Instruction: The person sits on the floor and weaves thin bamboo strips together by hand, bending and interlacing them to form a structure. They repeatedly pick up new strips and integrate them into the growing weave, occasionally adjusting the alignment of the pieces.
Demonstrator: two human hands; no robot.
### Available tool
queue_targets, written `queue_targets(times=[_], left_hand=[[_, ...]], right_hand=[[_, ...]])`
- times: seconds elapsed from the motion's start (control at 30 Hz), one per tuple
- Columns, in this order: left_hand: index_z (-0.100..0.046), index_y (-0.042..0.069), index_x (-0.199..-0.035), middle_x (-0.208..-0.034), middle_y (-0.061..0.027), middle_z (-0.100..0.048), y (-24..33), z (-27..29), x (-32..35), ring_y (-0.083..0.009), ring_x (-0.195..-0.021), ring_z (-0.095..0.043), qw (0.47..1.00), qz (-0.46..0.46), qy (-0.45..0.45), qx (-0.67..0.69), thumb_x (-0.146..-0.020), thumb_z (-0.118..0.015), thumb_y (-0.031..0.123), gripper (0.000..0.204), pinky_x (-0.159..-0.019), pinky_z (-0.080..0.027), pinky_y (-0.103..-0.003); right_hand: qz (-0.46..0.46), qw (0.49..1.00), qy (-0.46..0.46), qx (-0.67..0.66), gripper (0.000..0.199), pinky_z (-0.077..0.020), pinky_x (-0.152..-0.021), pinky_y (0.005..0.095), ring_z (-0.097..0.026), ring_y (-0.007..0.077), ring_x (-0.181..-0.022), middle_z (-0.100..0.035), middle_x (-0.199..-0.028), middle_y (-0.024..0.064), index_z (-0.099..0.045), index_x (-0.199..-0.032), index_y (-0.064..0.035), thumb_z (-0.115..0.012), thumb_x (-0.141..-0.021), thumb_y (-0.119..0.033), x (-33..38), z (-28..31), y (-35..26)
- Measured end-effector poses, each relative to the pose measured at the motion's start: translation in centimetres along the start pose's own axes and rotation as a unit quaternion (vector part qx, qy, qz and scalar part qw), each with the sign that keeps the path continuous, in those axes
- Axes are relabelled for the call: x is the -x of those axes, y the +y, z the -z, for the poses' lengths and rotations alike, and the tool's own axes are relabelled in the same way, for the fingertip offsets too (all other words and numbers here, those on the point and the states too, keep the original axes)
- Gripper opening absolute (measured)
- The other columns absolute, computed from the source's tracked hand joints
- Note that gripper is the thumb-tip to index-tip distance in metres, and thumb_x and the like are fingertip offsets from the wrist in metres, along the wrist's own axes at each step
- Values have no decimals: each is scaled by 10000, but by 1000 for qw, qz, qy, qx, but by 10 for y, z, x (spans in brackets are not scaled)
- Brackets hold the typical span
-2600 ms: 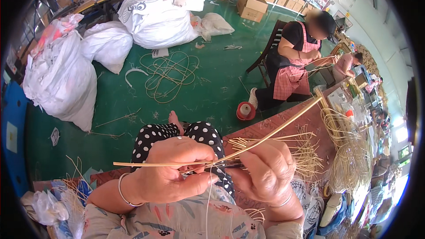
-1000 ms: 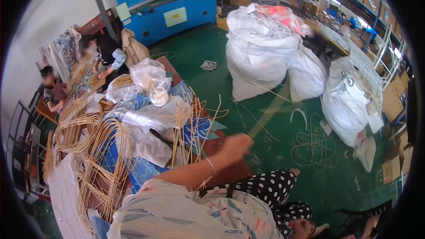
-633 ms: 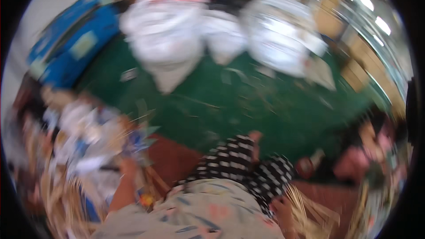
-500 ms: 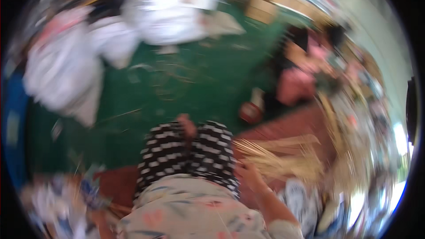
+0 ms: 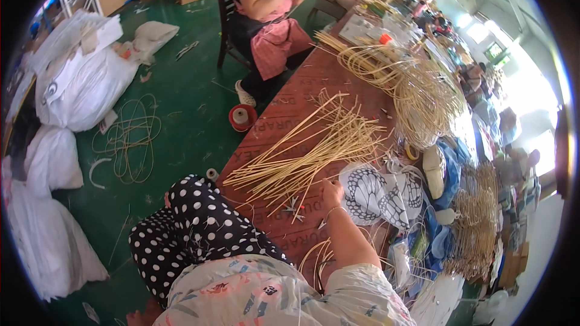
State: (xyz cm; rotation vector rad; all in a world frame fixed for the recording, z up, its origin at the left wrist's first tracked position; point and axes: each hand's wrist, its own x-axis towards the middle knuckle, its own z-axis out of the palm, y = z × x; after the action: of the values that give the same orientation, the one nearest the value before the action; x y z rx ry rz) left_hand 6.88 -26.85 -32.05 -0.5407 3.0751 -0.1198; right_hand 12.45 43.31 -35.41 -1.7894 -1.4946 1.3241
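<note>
My right hand [image 5: 332,194] is over the red-brown tabletop with its fingers curled closed; whatever may be in them is hidden. Just left of it lies a loose pile of thin tan rattan-like sticks [image 5: 302,154]. Small metal hand tools [image 5: 294,207], probably snips or pliers, rest at the pile's near end, and another metal tip [image 5: 323,222] shows below my wrist. To the right of the hand is a white cloth or bag [image 5: 374,192] with a black net-like print. At the lower left edge, a patch of skin [image 5: 145,315] may be my left hand; its fingers cannot be made out.
Bundled rattan coils [image 5: 423,96] cover the table's far right. A co-worker in a pink apron [image 5: 279,45] sits at the table's left edge. A red bowl-like container holding a spool [image 5: 241,117], a tangled cord [image 5: 130,139] and white sacks [image 5: 84,93] are on the green floor.
My view has swung right toward the table, and the earlier blur has cleared. My right hand is now farther forward on the tabletop, beside the printed cloth.
</note>
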Motion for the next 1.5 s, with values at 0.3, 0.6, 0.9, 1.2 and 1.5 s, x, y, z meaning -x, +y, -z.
queue_targets(times=[0.3, 0.6, 0.9, 1.2, 1.5], left_hand=[[-622, 39, -846, -783, -100, -618, 48, 23, -22, -237, -695, -597, 997, -72, 26, 13, -784, -592, 186, 163, -565, -460, -342], [-606, 16, -845, -752, -96, -611, 65, 39, -32, -226, -651, -595, 990, -130, 32, 32, -791, -602, 156, 150, -530, -457, -315], [-570, -9, -881, -790, -47, -555, 112, 44, -95, -145, -655, -502, 902, -198, -30, 382, -798, -541, 100, 140, -609, -432, -296], [-578, -21, -901, -827, -84, -601, 302, 276, -16, -132, -710, -560, 699, -474, 50, 533, -679, -577, -25, 222, -657, -450, -237], [-494, -31, -1074, -848, -113, -609, 333, 328, -5, -149, -768, -600, 529, -470, -68, 703, -793, -611, 74, 322, -666, -490, -255]], right_hand=[[-72, 993, 8, -98, 235, -356, -346, 273, -477, 163, -407, -538, -581, 83, -524, -781, 11, -605, -776, -209, -49, -19, 9], [-6, 924, 87, -373, 137, -333, -377, 235, -428, 119, -408, -514, -548, 49, -496, -680, -41, -586, -777, -79, -41, -13, -13], [164, 882, -58, -438, 81, -353, -453, 186, -451, 69, -499, -524, -604, 4, -535, -744, -51, -563, -820, -43, 76, 18, -130], [282, 777, -470, -308, 38, -422, -550, 200, -501, 66, -612, -553, -685, -13, -581, -823, -18, -588, -826, -56, 260, -88, -164], [431, 631, -606, -221, 74, -391, -529, 220, -462, 77, -590, -537, -674, 27, -594, -854, -13, -590, -788, 19, 348, -100, -132]])
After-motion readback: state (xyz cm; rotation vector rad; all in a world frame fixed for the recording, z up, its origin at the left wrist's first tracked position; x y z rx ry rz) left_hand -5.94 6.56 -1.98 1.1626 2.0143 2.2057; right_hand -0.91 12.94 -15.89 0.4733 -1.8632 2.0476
